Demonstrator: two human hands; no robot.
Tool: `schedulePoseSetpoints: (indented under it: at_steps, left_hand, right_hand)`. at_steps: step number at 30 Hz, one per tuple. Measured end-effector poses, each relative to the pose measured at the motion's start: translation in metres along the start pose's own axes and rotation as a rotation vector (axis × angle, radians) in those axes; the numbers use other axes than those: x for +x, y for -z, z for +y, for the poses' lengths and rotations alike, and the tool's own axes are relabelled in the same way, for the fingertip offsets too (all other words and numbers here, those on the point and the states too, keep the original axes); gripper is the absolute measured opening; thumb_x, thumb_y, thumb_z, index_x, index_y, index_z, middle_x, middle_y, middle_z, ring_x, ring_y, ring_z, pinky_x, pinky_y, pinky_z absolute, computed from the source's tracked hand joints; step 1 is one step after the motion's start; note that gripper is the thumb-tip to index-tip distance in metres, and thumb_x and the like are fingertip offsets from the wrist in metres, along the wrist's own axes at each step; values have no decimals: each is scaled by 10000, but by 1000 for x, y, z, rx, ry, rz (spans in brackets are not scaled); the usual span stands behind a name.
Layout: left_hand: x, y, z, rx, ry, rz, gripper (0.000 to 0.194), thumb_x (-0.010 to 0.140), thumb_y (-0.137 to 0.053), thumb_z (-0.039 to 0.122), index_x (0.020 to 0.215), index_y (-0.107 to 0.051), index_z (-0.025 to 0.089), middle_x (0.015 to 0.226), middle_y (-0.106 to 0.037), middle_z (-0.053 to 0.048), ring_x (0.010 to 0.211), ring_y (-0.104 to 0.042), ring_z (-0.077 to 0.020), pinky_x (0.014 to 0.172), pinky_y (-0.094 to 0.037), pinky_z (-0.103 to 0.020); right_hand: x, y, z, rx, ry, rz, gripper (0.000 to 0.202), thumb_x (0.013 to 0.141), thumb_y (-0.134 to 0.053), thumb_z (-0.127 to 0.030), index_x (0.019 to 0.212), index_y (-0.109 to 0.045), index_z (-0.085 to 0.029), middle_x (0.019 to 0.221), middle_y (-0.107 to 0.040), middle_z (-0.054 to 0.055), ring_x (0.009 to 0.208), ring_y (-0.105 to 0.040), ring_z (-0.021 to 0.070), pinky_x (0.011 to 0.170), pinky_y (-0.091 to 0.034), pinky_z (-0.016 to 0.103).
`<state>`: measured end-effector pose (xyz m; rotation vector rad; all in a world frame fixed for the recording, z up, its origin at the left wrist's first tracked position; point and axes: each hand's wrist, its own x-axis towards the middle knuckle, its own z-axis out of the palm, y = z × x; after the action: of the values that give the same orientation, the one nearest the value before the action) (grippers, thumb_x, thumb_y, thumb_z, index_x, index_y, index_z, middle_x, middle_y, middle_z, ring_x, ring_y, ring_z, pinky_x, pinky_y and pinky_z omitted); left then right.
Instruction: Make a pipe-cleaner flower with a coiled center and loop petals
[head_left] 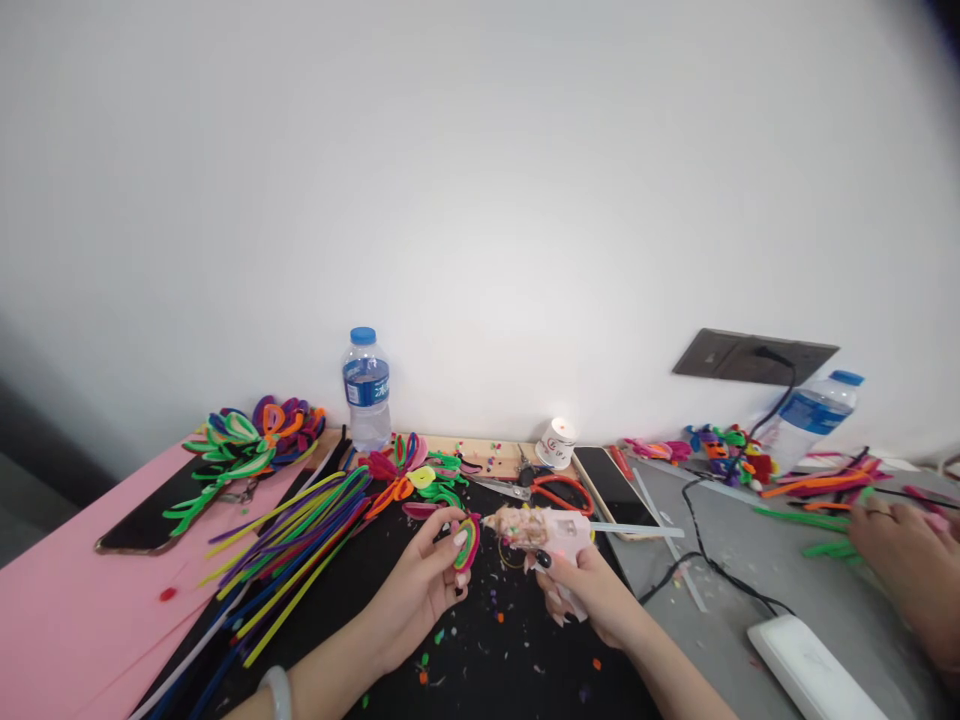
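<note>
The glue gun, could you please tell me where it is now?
In the head view, the glue gun is right of centre, in the right hand, its nozzle near the striped piece in the left hand.

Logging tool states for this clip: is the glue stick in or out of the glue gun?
Partly in, it appears: the pale glue stick juts from the rear of the glue gun in the right hand.

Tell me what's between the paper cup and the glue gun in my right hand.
In the head view, the scissors lie between the paper cup and the glue gun that your right hand holds.
</note>
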<state>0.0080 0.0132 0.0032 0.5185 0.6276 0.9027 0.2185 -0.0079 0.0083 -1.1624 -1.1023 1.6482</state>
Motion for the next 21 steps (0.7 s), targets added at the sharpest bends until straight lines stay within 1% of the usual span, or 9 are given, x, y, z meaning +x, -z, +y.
schedulePoseSetpoints:
  at_steps: [11, 15, 21]
  left_hand:
    - [0, 1, -3, -15, 5, -51, 293, 754, -669, 256, 998, -506, 252, 651, -464, 69, 488, -467, -35, 499, -338, -178]
    - [-1, 0, -3, -15, 8, -55, 283, 761, -664, 250, 997, -508, 248, 654, -466, 67, 494, -469, -34, 497, -342, -174]
    - [-1, -1, -1, -12, 12, -46, 288, 760, -666, 251, 1002, -510, 247, 649, -471, 66, 490, -466, -33, 487, -337, -166]
  right_hand:
    - [-1, -3, -1, 36, -33, 4, 394, 677, -671, -505, 724, -473, -168, 452, -423, -95, 332, -304, 25, 348, -327, 186]
    - [-1, -3, -1, 56, -43, 7, 392, 676, -677, -496, 728, -470, -167, 456, -426, -96, 333, -308, 22, 348, -324, 181]
    - [1, 0, 2, 83, -55, -22, 381, 691, -675, -479, 729, -463, -164, 457, -438, -95, 330, -316, 19, 353, -337, 180]
